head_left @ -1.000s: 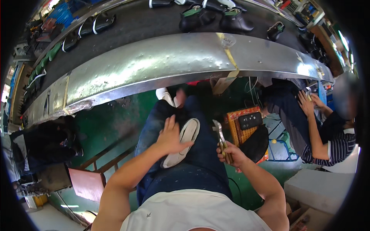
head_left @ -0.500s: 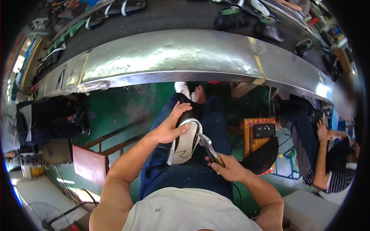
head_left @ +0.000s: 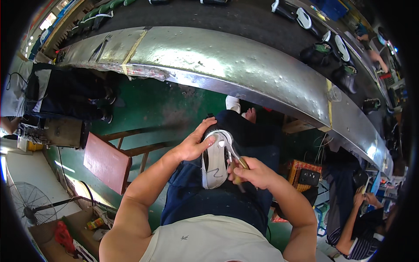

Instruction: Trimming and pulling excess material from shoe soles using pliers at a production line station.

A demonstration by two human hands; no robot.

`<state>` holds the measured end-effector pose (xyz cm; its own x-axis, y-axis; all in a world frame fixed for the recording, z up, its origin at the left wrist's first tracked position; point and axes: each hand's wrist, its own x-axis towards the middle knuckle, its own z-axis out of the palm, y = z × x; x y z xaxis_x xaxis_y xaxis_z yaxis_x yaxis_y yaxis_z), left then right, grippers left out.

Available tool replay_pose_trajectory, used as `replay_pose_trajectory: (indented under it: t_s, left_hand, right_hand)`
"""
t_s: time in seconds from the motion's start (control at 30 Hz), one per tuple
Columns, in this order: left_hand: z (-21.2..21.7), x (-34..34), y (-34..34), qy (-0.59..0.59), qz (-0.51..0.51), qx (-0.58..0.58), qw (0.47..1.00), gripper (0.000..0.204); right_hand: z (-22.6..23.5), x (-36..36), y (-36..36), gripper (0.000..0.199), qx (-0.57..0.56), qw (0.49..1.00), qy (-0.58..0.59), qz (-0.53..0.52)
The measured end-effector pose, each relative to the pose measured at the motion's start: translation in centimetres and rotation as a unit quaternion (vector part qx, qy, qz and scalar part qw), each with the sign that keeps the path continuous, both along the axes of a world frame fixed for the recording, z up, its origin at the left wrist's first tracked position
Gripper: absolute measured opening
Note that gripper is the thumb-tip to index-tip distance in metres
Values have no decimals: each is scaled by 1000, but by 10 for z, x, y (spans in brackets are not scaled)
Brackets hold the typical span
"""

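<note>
A shoe lies sole up on my lap, its pale underside marked with a dark squiggle. Dark upper material edges it. Wrapped round its far left end is my left hand, with the thumb pressed on the underside. My right hand grips the handles of metal pincers. Their curved head lies over the shoe's far right edge, close to the left thumb. Whether the jaws bite on the upper cannot be made out.
Ahead runs a metal-edged bench with a dark belt bearing several shoes. A reddish stool stands left, and a fan stands lower left. A co-worker sits at right beside a woven-covered seat. Another person is at far left.
The view has swung, so the bench now slants down to the right. The pincers' head has moved from the shoe's right side up over its far end. Both hands keep their holds.
</note>
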<state>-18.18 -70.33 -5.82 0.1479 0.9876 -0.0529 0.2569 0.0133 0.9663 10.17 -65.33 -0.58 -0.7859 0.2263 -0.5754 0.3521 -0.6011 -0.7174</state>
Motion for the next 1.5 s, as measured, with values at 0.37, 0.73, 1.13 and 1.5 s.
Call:
replay_pose_trajectory:
  t_s: [0.37,0.73,1.13,1.5]
  left_hand:
    - [-42,-18,15,-69,21,14,997,50]
    - [-30,6,13,-171,133,-129,968,52]
    - [-23,-9,17,-130,83,-138,978,58]
    - [-32,-13,5,-80,100,-102,986,70]
  right_hand:
    - [-67,-24,-5,26,473,875,-103,-7]
    - [11,-41,-6,30,499,816,-235,176]
    - [-2,-48,13,33,489,868,-41,-80]
    - [-77,-45,2,61,487,853,-148,-119]
